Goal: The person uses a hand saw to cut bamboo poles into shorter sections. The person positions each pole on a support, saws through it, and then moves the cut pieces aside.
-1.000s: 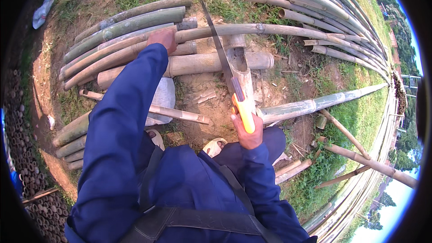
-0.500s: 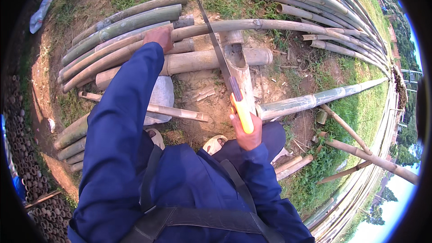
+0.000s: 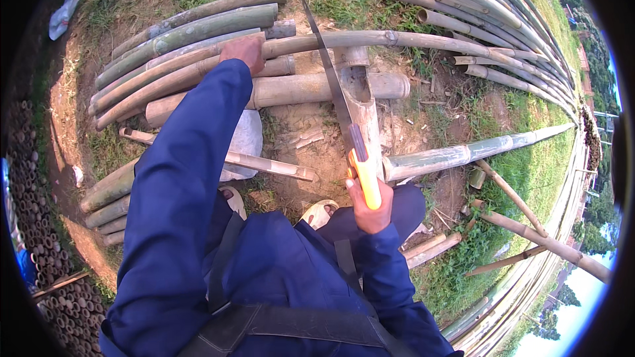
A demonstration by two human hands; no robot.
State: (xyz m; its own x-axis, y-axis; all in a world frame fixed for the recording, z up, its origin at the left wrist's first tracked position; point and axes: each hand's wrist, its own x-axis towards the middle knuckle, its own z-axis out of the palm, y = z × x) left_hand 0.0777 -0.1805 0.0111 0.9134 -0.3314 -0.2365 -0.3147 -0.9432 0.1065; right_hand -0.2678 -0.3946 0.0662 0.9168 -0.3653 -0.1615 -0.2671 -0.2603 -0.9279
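Observation:
My right hand (image 3: 372,210) is wrapped round the yellow-orange handle of a handsaw (image 3: 336,86). Its long dark blade slants up and away, crossing a long bamboo pole (image 3: 360,39); whether the teeth have bitten in cannot be told. Further left, my left hand (image 3: 243,53) is closed on the bamboo, a short way left of the blade. Under the pole stands an upright bamboo post (image 3: 370,122) with a hollow cut in its side. A thick bamboo log (image 3: 294,90) lies crosswise behind it.
Several cut bamboo lengths (image 3: 218,26) lie at the left, and longer poles (image 3: 456,21) at the far right. A green bamboo pole (image 3: 463,153) runs right from the post. A split bamboo strip (image 3: 271,166) and a whitish sack (image 3: 246,135) are near my feet.
My right hand has come slightly back toward my body with the saw. My left hand keeps its hold on the bamboo. The whole view has shifted a little.

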